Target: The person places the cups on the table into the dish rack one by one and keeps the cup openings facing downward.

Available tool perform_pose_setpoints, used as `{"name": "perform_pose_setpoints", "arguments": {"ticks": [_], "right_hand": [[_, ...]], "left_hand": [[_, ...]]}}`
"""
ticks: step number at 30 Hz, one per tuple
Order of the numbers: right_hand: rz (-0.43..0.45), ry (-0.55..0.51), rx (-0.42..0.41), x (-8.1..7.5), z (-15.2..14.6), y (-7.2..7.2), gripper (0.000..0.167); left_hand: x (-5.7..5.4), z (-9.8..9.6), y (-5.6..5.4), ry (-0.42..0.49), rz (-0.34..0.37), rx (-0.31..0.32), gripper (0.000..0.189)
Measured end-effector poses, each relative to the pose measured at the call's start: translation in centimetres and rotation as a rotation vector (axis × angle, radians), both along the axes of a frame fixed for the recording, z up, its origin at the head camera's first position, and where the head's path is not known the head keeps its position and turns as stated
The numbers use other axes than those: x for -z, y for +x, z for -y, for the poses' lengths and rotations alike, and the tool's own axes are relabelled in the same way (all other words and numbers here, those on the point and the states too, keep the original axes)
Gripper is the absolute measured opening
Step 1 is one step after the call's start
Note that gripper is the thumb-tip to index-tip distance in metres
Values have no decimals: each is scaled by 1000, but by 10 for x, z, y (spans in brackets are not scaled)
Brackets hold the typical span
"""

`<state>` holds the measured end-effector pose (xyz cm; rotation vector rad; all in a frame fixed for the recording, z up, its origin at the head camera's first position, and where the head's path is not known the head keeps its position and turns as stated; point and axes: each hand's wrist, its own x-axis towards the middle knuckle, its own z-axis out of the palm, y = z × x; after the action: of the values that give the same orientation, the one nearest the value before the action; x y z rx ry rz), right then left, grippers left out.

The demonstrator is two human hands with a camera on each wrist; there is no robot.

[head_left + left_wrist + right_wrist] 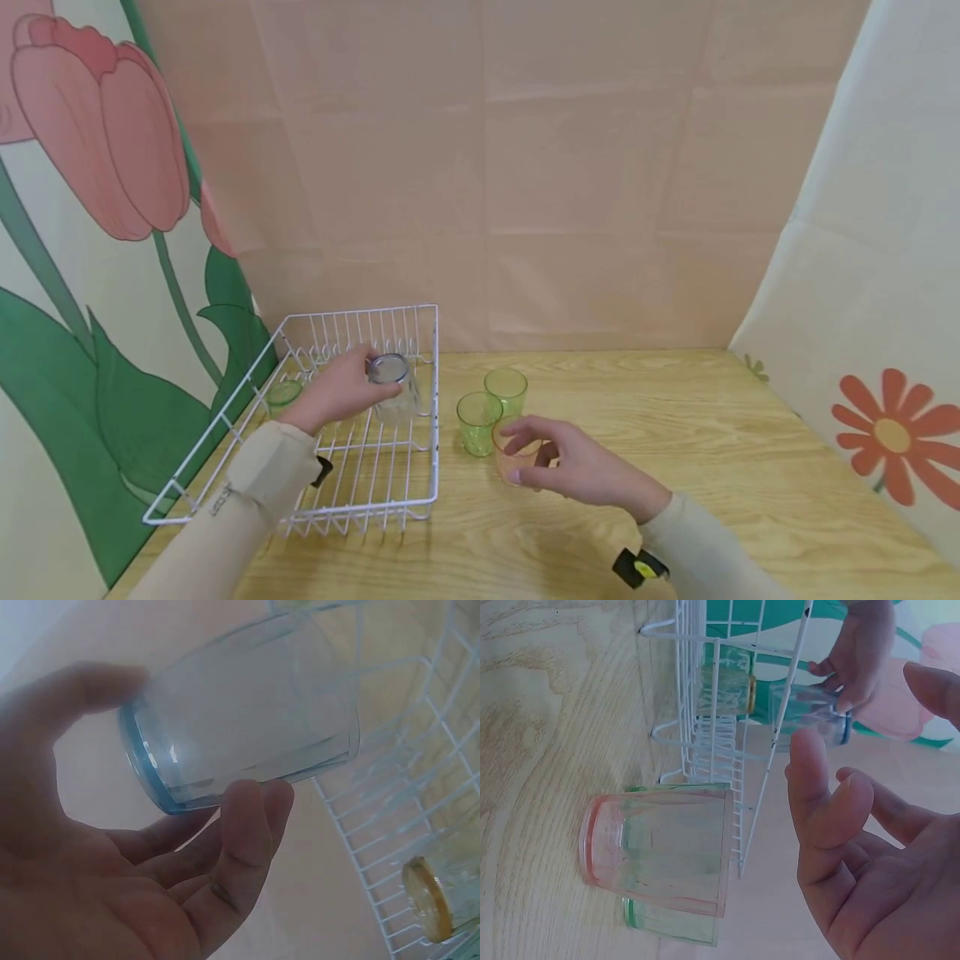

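My left hand grips a clear drinking glass with a bluish base, thumb on one side and fingers on the other. That glass is upside down, base up, over the right part of the white wire dish rack. My right hand hovers with loosely bent fingers above a pinkish-orange glass, holding nothing; the right wrist view shows a gap between them. Two green glasses stand upright on the table close behind the pinkish one.
Inside the rack, at its left side, sits an upside-down greenish glass; its base looks amber in the wrist views. The wood-grain table meets a plain pinkish backdrop behind and flower-printed sheets at both sides.
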<state>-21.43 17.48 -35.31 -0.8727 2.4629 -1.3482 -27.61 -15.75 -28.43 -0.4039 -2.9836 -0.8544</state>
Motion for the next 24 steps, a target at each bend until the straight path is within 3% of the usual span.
{"name": "perform_pose_setpoints", "arguments": {"ticks": [7, 13, 19, 24], "right_hand": [[3, 2, 10, 3, 1, -1, 45], [-10, 16, 34, 3, -1, -1, 45], [-17, 20, 36, 3, -3, -2, 44], [-26, 21, 33, 1, -5, -3, 44]], "left_hand": [[14, 6, -24, -3, 79, -34, 44], [28, 8, -41, -12, 161, -73, 72], [35, 9, -47, -60, 199, -108, 76], [40, 9, -49, -72, 223, -124, 58]]}}
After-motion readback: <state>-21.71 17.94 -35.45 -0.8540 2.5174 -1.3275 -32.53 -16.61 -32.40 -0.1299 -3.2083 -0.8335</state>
